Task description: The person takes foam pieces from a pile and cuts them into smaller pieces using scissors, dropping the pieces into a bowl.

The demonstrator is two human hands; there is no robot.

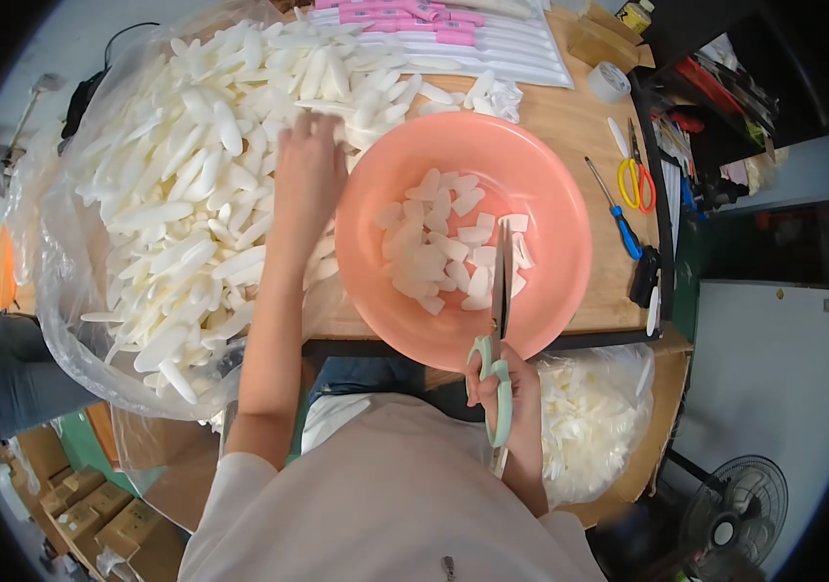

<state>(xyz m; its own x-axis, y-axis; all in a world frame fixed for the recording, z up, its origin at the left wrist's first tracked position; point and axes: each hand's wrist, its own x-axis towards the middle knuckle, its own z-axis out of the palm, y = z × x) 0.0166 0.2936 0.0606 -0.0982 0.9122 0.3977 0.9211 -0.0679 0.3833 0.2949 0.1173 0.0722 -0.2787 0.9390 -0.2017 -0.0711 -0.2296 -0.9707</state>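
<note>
My left hand (311,160) is over the right side of a big pile of long, white, oval-ended pieces (191,155). Its fingers bend downward and look slightly apart; their tips are partly hidden, and no piece shows in them. In my right hand (516,388) is a pair of scissors (493,364) with light green handles. The blades look nearly closed and point away from me over the near right part of a salmon-pink basin (555,281). Inside the basin lie several short, cut white pieces (434,247), mostly left of the blades.
Clear plastic sheeting (75,320) lies under the pile. At right are a blue-handled screwdriver (616,209), other scissors (638,184) and a tape roll (608,82). Pink items (414,17) lie on a white tray (521,48) behind. A bag of white pieces (594,417) sits below the table edge.
</note>
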